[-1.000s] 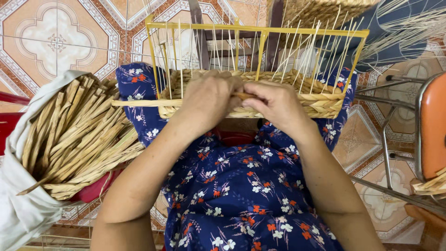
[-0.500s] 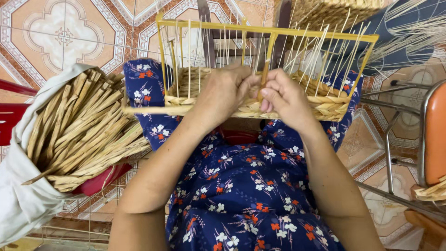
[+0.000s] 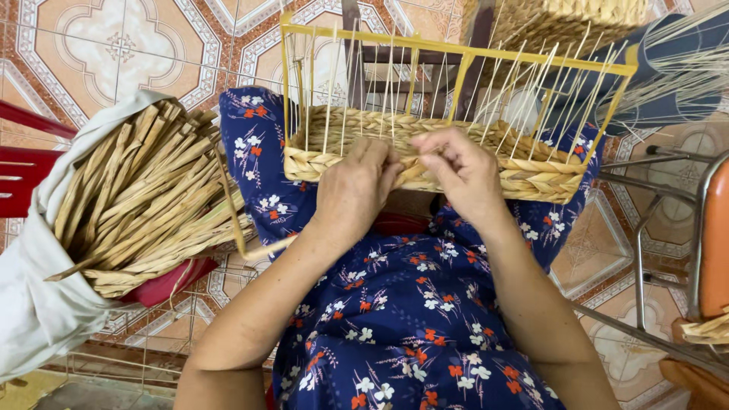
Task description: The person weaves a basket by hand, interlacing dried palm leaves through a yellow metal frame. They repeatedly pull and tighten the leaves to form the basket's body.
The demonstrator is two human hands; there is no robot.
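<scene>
- The left hand (image 3: 355,190) lies knuckles-up against the near wall of the half-woven basket (image 3: 524,171), fingers curled down onto the braided rim; it looks pinched on a flat straw strand (image 3: 237,220) that trails away to the left, though the fingertips themselves are hidden.
- The right hand (image 3: 462,171) sits just beside it, fingers drawn together and pressing the weave at the middle of that same wall. Whether it actually nips a strand I cannot tell.
- The basket rests on the person's lap, across the blue flowered dress (image 3: 410,319), its woven band running round the bottom of a yellow wire frame (image 3: 456,53).
- By my reckoning the work is in its early part: only a few braided rows are laid at the base, and the thin upright stakes (image 3: 391,83) stand bare nearly all the way up to the frame's top bar.
- To the left, just beside the knee, a white cloth sack (image 3: 38,304) holds a thick bundle of dried straw (image 3: 144,205), plenty of it unused.
- A finished woven piece (image 3: 577,19) shows at the top edge, well apart.
- Patterned floor tiles (image 3: 114,45) lie beneath, and a metal chair frame (image 3: 661,250) stands to the right.
</scene>
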